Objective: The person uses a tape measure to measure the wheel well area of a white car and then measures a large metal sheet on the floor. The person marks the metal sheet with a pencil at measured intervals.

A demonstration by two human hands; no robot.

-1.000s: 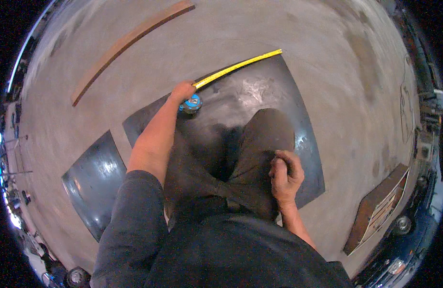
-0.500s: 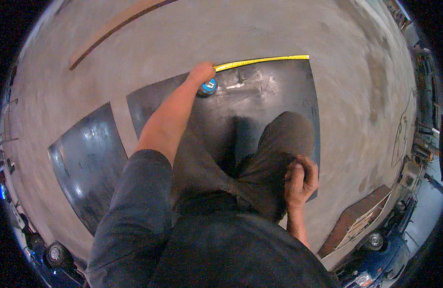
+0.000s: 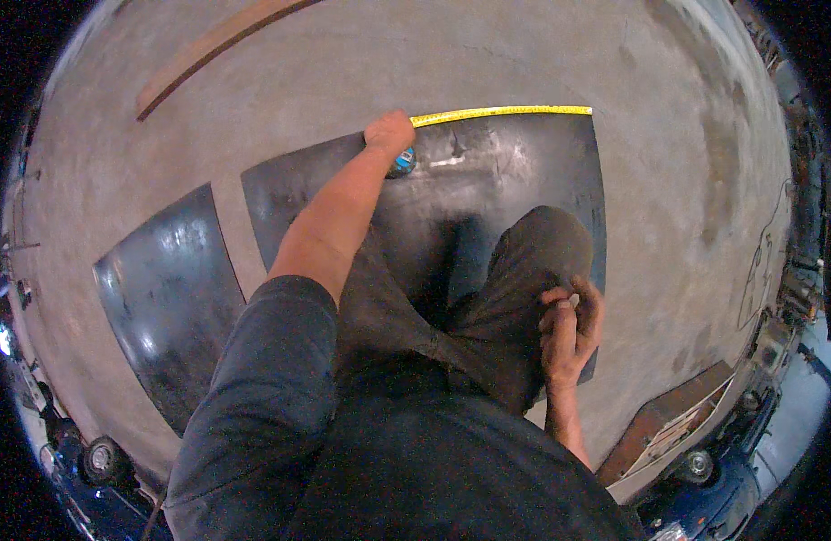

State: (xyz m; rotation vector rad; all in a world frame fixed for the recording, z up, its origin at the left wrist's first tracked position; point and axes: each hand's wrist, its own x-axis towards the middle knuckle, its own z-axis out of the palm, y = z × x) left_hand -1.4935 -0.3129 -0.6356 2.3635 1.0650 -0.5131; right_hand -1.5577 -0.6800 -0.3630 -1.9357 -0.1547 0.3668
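My left hand (image 3: 388,132) reaches forward and grips a blue tape measure case (image 3: 403,162) at the far edge of a dark metal sheet (image 3: 515,171). Its yellow blade (image 3: 501,113) runs to the right along that far edge. I crouch on the sheet, and my knee hides part of it. My right hand (image 3: 569,329) rests by my right knee, fingers curled on a small pale piece, perhaps chalk.
A second dark metal sheet (image 3: 168,288) lies to the left on the concrete floor (image 3: 686,180). A long brown strip (image 3: 217,50) lies at the far left. A flat board (image 3: 672,424) and wheeled blue carts (image 3: 105,464) sit near the lower edges.
The view has swung so the sheets sit more square in frame. The yellow blade now lies straight along the sheet's far edge. My right hand stays by the knee.
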